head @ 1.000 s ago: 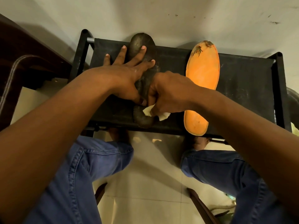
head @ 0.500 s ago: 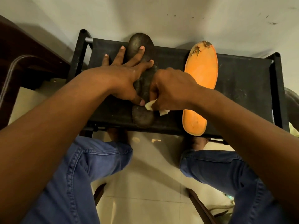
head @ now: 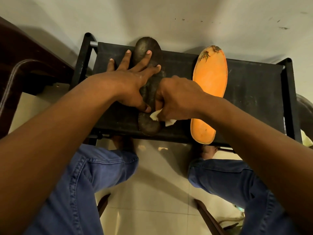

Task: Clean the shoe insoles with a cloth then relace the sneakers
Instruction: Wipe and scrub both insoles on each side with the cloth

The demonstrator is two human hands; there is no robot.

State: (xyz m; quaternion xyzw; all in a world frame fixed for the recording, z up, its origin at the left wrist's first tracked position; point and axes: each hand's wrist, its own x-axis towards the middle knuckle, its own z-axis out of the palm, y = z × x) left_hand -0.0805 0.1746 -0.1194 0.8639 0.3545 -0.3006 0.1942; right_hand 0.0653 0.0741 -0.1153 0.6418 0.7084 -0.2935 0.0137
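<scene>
Evidently early: the left hand [head: 130, 83] presses spread fingers on the dark insole [head: 149, 92] lying on the black rack [head: 254, 92]; the right hand [head: 177, 99] pinches the cloth [head: 155, 115] against it; the orange insole [head: 209, 92] waits alongside; no sneakers in view, relacing unstarted.

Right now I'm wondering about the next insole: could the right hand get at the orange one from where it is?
Probably yes. The orange insole lies bare on the black rack just beside the right hand, nothing between them. But that hand grips the cloth.
</scene>
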